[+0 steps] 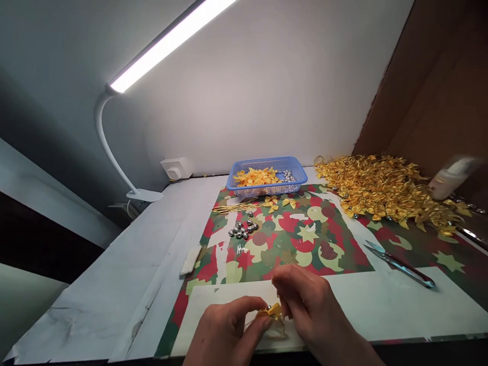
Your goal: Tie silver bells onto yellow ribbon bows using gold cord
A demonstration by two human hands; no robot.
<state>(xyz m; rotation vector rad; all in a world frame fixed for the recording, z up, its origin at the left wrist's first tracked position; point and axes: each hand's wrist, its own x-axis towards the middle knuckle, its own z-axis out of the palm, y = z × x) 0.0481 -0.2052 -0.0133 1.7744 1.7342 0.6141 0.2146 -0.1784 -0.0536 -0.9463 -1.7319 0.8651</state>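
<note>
At the near edge of the table, my left hand [229, 328] pinches a small yellow ribbon bow [274, 309] between thumb and forefinger. A tiny silver bell [269, 307] shows at the bow, and a thin gold cord [281, 333] loops below it. My right hand [314, 305] is just to the right, its fingers curled and closed close to the bow. What its fingertips grip, if anything, is hidden. Beyond my hands, several loose silver bells [244, 230] lie on the patterned paper, with gold cords [232, 207] and loose yellow bows [271, 204] behind them.
A blue basket [267, 191] with bows and bells stands at the back. To the right are a heap of yellow bows with cords [381, 190], a white bottle [448, 182] and thread snips [406, 268]. A white pad [190, 261] and a lamp [144, 195] are left.
</note>
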